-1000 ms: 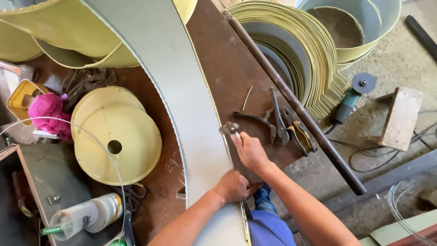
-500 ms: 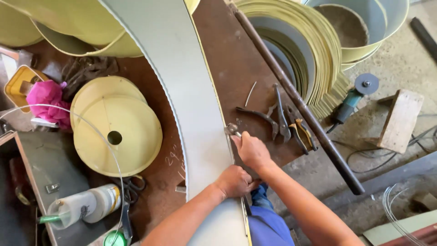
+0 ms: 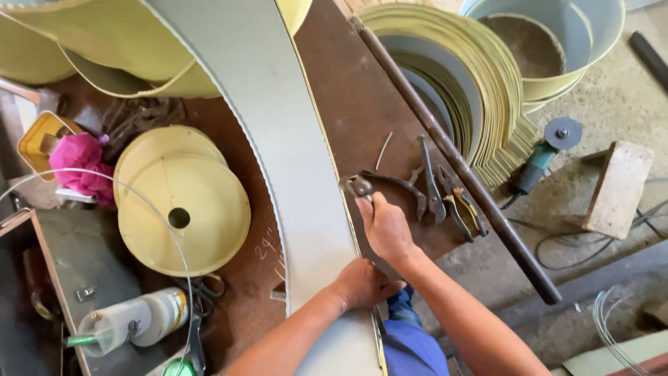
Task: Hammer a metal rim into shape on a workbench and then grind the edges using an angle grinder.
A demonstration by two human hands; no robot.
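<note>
A long curved grey metal sheet lies across a rusty brown workbench. My left hand presses down on the sheet's right edge near me. My right hand grips a small metal hand tool, whose head sits at the sheet's right edge just beyond the left hand. Pliers and snips lie on the bench right of my right hand.
Yellow metal cones lie left of the sheet, with a pink cloth, scissors and a plastic bottle. A long rusty bar runs along the bench's right side. Stacked yellow curved sheets, an angle grinder and a wooden block lie right.
Both hands and the tool have stayed at the sheet's right edge. The view has shifted slightly, nothing else moved visibly.
</note>
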